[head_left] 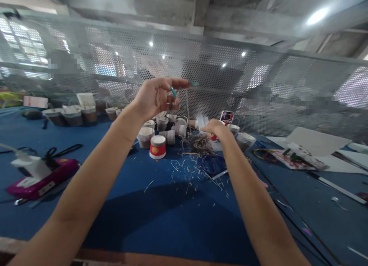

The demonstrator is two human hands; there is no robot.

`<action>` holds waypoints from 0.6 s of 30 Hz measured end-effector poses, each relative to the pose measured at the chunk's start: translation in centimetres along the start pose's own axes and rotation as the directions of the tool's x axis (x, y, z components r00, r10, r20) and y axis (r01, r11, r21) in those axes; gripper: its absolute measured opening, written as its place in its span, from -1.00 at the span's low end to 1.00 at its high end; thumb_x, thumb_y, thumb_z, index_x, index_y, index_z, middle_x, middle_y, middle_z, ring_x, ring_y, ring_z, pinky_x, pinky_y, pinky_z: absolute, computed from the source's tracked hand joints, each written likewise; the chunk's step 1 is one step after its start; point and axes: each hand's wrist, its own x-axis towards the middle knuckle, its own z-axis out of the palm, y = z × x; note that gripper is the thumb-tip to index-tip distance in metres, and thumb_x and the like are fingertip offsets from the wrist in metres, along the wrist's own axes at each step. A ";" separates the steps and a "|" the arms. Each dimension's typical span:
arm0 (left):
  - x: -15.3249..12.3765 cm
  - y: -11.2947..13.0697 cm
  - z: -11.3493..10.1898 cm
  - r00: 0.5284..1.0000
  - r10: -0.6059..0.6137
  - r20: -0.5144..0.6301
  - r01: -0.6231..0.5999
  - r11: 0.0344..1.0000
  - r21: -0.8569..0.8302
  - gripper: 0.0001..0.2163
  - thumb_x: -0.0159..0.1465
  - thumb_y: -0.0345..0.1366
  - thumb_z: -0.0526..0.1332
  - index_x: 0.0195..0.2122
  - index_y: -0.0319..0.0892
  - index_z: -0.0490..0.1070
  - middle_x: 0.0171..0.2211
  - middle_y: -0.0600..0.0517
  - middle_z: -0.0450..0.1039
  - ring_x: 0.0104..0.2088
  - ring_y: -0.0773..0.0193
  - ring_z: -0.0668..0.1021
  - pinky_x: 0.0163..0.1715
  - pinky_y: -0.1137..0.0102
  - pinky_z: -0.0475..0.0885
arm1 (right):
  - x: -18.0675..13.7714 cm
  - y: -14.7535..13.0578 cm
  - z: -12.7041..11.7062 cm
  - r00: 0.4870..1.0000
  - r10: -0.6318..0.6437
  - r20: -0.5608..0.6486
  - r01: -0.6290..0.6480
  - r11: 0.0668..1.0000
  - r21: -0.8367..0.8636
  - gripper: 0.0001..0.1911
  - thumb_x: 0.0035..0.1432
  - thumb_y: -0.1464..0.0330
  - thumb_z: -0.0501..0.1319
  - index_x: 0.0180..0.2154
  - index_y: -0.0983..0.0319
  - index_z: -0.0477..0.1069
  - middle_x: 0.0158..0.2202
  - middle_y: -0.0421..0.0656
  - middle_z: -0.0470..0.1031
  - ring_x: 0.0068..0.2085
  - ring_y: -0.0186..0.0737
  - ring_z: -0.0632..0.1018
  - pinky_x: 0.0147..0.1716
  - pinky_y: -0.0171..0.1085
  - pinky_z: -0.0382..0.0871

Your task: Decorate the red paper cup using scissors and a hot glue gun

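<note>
My left hand [161,95] is raised above the table, with its index finger stretched out and the other fingers curled. Long teal nails show at the fingertips. Just under the fingers, a thin pale strand of twine [188,110] hangs nearly upright, apparently pinched there. Lower and to the right, my right hand [214,128] is closed around a red-and-white paper cup [212,137], mostly hidden by the hand. Beside it lies a grey tangle of twine [201,144]. Another red-and-white paper cup [158,147] stands upside down to the left.
Several grey twine-covered cups [146,137] with handles stand behind, and more cups [72,115] are at left. A purple power strip [46,181] holds a white charger [32,167]. A phone [226,117] leans at the back. Twine scraps litter the blue tabletop [172,224]. Papers [316,141] lie right.
</note>
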 end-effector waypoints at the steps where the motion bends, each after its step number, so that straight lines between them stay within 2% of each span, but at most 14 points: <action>1: -0.1 0.0 0.0 1.000 0.019 -0.008 -0.019 1.000 0.007 -0.67 0.25 -0.32 -0.04 -0.08 -0.31 0.40 -0.26 -0.09 0.46 -0.43 0.39 0.45 -0.35 0.43 0.37 | -0.2 -0.8 -0.6 0.999 0.017 0.045 -0.016 1.000 -0.020 -0.64 -0.07 0.26 0.39 -0.23 0.32 0.50 -0.29 0.01 0.53 -0.23 -0.03 0.55 -0.28 -0.13 0.40; 3: -0.2 0.0 0.1 0.999 0.050 -0.015 -0.050 0.999 0.006 -0.69 0.25 -0.30 -0.02 -0.11 -0.27 0.42 -0.27 -0.08 0.48 -0.49 0.43 0.40 -0.44 0.46 0.32 | -1.0 -2.7 -1.4 0.994 0.010 0.111 -0.006 0.999 -0.033 -0.44 -0.27 0.29 0.48 -0.16 0.33 0.49 -0.26 0.05 0.53 -0.22 0.03 0.55 -0.32 -0.14 0.39; 5: -0.4 0.1 0.0 0.998 0.065 0.003 -0.065 0.998 -0.014 -0.72 0.21 -0.29 0.03 -0.16 -0.24 0.46 -0.25 -0.07 0.50 -0.57 0.47 0.32 -0.55 0.48 0.24 | -1.9 -4.5 -1.6 0.963 -0.208 0.171 0.197 0.977 0.084 -0.34 -0.23 0.28 0.45 -0.01 0.25 0.43 -0.10 0.04 0.49 -0.17 -0.05 0.53 -0.30 -0.19 0.38; 6: -0.4 0.1 0.1 0.997 0.072 0.029 -0.071 0.997 -0.036 -0.73 0.19 -0.31 0.04 -0.19 -0.22 0.47 -0.22 -0.06 0.50 -0.61 0.49 0.27 -0.59 0.47 0.20 | -2.3 -5.2 -1.5 0.931 -0.327 0.162 0.302 0.940 0.158 -0.41 -0.14 0.27 0.40 0.00 0.22 0.42 -0.04 0.00 0.47 -0.14 -0.11 0.52 -0.26 -0.23 0.37; 8: -0.6 0.3 0.1 0.991 0.096 0.097 -0.086 0.991 -0.098 -0.72 0.16 -0.36 0.03 -0.21 -0.21 0.49 -0.14 -0.03 0.50 -0.65 0.52 0.16 -0.66 0.46 0.12 | -2.9 -6.1 -1.1 0.892 -0.436 0.119 0.412 0.893 0.182 -0.76 0.05 0.32 0.28 -0.20 0.21 0.52 -0.12 -0.09 0.52 -0.18 -0.23 0.52 -0.23 -0.29 0.33; 9: -0.7 0.5 0.1 0.988 0.104 0.118 -0.089 0.988 -0.127 -0.71 0.15 -0.38 0.02 -0.22 -0.20 0.50 -0.11 -0.01 0.50 -0.66 0.52 0.11 -0.67 0.45 0.08 | -3.0 -6.1 -0.8 0.888 -0.447 0.103 0.427 0.888 0.173 -0.86 0.10 0.35 0.23 -0.31 0.23 0.54 -0.22 -0.12 0.55 -0.22 -0.26 0.52 -0.22 -0.31 0.31; 12: -0.9 1.0 0.1 0.988 0.136 0.078 -0.122 0.978 -0.166 -0.67 0.11 -0.41 -0.01 -0.22 -0.15 0.51 -0.03 0.09 0.48 -0.66 0.48 0.03 -0.69 0.42 0.04 | -2.5 -4.9 0.1 0.914 -0.401 0.061 0.393 0.912 0.118 -0.70 0.20 0.40 0.11 -0.52 0.27 0.50 -0.43 -0.15 0.55 -0.31 -0.30 0.51 -0.20 -0.33 0.26; 18: -1.2 1.8 -0.9 0.954 0.267 -0.137 -0.282 0.953 -0.112 -0.58 0.03 -0.38 0.01 -0.15 0.00 0.53 0.05 0.29 0.43 -0.64 0.42 -0.03 -0.66 0.44 0.16 | -1.0 -0.7 1.9 0.961 -0.276 0.021 0.275 0.961 0.019 -0.63 0.24 0.43 0.03 -0.53 0.27 0.49 -0.40 -0.11 0.56 -0.29 -0.28 0.51 -0.18 -0.33 0.23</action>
